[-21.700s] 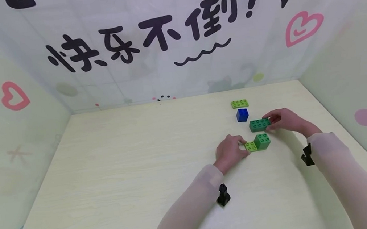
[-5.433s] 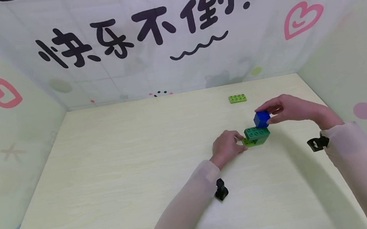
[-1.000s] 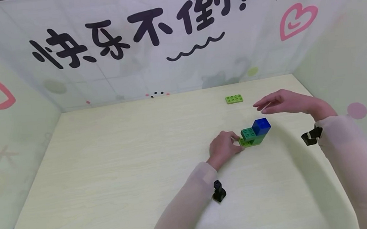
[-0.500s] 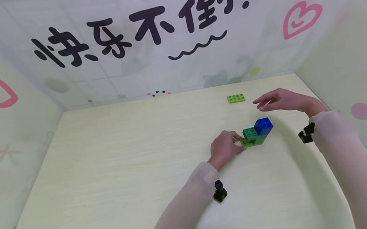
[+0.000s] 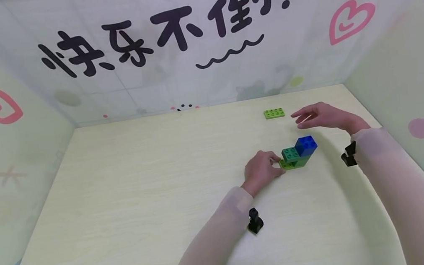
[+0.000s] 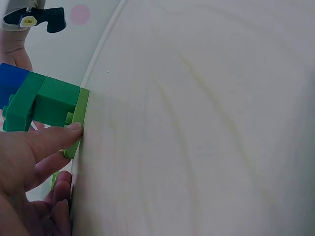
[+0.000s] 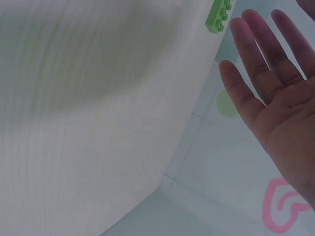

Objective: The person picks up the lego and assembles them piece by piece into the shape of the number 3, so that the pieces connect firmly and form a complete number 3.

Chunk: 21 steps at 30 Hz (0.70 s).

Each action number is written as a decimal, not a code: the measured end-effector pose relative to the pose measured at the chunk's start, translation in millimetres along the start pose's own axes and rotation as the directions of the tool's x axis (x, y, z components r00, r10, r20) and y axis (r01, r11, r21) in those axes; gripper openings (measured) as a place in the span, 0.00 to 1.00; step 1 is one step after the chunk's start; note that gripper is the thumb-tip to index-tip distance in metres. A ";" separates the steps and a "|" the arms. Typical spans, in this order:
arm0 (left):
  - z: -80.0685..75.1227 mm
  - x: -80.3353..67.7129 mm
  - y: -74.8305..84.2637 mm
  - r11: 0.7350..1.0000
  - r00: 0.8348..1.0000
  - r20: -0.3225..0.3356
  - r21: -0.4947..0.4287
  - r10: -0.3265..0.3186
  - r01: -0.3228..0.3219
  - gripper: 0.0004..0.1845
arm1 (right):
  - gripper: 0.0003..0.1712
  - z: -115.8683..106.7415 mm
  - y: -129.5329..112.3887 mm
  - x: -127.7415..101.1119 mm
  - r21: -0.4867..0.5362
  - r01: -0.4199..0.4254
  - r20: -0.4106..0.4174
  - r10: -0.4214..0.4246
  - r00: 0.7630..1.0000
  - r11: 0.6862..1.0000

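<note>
My left hand [image 5: 260,171] pinches the left end of a flat lime-green building-block plate [image 5: 286,164], thumb on one side and finger on the other. On the plate's right half stands a green brick [image 5: 301,162]. A longer dark green brick [image 5: 290,154] lies across it and overhangs the plate's left part. The blue brick [image 5: 306,145] tops the stack at its right end. Raised above the table behind the stack, my right hand [image 5: 324,115] holds nothing, its fingers extended in the right wrist view. Just left of its fingertips lies a second lime-green plate [image 5: 274,113], studs up.
The pale wooden table [image 5: 144,184] meets a printed back wall [image 5: 177,81] behind the loose plate. Side walls stand left and right, the right wall [image 5: 412,89] close beyond my right arm. Each wrist wears a black camera mount [image 5: 255,221].
Since the oldest frame, the dark green brick, then the blue one, has been stacked. My right hand has let go of the blue brick and lifted back toward the loose plate. My left hand keeps its pinch.
</note>
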<state>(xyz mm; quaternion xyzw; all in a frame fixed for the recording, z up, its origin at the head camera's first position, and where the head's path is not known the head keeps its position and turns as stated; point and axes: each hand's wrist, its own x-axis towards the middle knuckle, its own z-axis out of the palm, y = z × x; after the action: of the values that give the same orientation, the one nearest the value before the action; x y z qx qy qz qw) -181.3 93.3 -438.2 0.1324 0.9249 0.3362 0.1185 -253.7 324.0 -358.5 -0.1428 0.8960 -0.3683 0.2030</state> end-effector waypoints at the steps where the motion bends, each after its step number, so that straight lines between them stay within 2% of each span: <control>1: -0.5 -0.2 0.0 1.000 1.000 -0.001 0.000 -0.002 0.002 0.17 | 0.30 0.7 0.7 1.4 0.003 -0.001 -0.004 0.001 1.000 1.000; 13: 0.5 -0.7 -2.0 1.000 1.000 -0.016 0.006 0.017 -0.017 0.17 | 0.29 4.6 12.8 13.9 0.003 0.002 -0.047 -0.002 0.999 1.000; 21: -0.7 -1.5 -2.7 1.000 1.000 -0.010 0.011 0.009 -0.009 0.17 | 0.29 5.5 19.7 24.4 0.014 -0.009 -0.062 0.010 0.998 1.000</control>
<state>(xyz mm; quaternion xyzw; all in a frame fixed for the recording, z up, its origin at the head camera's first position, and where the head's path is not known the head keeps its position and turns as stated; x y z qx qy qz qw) -180.6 90.4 -439.2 0.1355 0.9266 0.3324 0.1117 -274.7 324.3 -382.5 -0.1256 0.8999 -0.3778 0.1777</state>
